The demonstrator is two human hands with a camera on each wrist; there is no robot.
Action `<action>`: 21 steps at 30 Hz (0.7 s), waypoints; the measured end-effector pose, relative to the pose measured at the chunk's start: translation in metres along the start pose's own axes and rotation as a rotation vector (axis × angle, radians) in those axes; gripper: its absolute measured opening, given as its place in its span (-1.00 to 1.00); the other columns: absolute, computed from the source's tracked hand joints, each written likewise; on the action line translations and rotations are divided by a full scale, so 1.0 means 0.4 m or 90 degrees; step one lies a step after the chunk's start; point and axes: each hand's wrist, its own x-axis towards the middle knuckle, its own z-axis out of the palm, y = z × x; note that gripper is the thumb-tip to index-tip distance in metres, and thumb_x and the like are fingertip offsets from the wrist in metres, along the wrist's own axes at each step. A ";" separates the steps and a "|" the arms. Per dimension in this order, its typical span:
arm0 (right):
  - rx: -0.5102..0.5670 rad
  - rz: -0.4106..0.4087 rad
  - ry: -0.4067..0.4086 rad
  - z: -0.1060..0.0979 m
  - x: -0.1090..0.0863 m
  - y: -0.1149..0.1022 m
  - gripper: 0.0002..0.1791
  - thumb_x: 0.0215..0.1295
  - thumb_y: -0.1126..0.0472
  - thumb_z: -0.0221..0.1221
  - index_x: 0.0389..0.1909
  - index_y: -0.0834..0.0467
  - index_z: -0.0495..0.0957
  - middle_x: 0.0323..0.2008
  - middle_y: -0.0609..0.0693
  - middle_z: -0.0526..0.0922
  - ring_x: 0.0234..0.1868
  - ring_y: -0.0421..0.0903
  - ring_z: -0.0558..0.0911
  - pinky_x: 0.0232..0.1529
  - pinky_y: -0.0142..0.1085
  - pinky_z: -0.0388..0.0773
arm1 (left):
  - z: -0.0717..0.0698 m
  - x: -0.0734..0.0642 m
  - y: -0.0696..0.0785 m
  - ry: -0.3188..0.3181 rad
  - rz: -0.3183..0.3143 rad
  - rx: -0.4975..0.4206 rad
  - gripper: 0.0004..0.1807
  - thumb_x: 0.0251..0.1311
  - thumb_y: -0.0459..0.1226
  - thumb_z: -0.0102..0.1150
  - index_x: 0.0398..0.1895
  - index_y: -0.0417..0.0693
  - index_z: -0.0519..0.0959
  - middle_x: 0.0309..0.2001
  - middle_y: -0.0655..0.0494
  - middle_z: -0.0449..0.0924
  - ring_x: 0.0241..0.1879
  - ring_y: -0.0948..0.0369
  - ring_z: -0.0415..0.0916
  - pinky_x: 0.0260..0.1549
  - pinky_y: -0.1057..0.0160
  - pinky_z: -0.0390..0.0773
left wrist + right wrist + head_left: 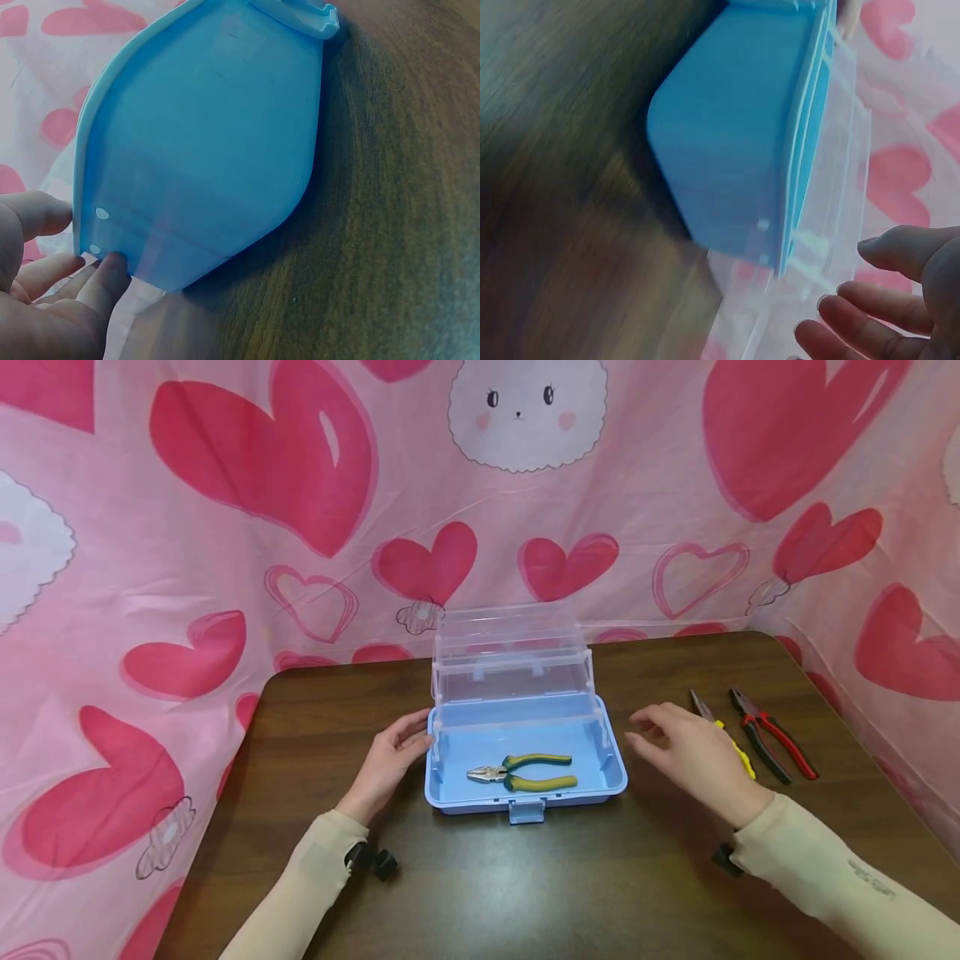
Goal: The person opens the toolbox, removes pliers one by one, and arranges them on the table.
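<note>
A blue toolbox (527, 804) sits on the table with its clear lid (510, 627) raised at the back. Inside lie combination pliers (525, 772) with green and yellow handles, jaws pointing left. At the box's left side is my left hand (390, 760); its fingertips touch the wall (202, 150) and rim near the back corner, fingers slightly bent. My right hand (693, 756) hovers just right of the box, apart from it. In the right wrist view its thumb and fingers (889, 307) are spread with nothing between them.
Beyond my right hand on the table lie long-nose pliers (701, 706) with yellow handles, partly hidden by the hand, and pliers with red and black handles (772, 735). A pink cloth with hearts (322, 452) hangs behind the brown table (480, 893).
</note>
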 end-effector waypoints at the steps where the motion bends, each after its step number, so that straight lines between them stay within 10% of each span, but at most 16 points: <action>1: 0.001 -0.004 -0.006 0.003 0.001 -0.009 -0.71 0.29 0.16 0.44 -0.03 0.19 0.69 -0.15 0.10 0.74 -0.19 0.10 0.76 -0.25 0.06 0.74 | 0.000 0.000 0.000 0.000 0.001 0.000 -0.40 0.48 -0.24 0.23 0.52 -0.12 0.36 0.45 -0.16 0.42 0.41 -0.04 0.45 0.28 0.14 0.51; 10: -0.018 -0.084 -0.041 0.038 0.019 -0.064 -0.67 0.23 0.13 0.48 -0.02 0.15 0.74 -0.22 0.02 0.76 -0.37 -0.12 0.65 -0.44 -0.31 0.63 | 0.000 0.001 0.003 -0.001 -0.001 -0.002 -0.41 0.48 -0.26 0.23 0.51 -0.13 0.37 0.45 -0.16 0.43 0.41 -0.05 0.45 0.29 0.12 0.51; 21: -0.005 -0.156 -0.112 0.090 0.053 -0.112 -0.59 0.24 0.06 0.48 0.07 0.13 0.73 0.00 0.06 0.77 0.04 0.10 0.75 -0.09 0.07 0.75 | 0.000 -0.001 0.004 0.000 0.003 0.010 -0.40 0.47 -0.22 0.24 0.51 -0.13 0.38 0.45 -0.16 0.43 0.41 -0.05 0.45 0.28 0.13 0.52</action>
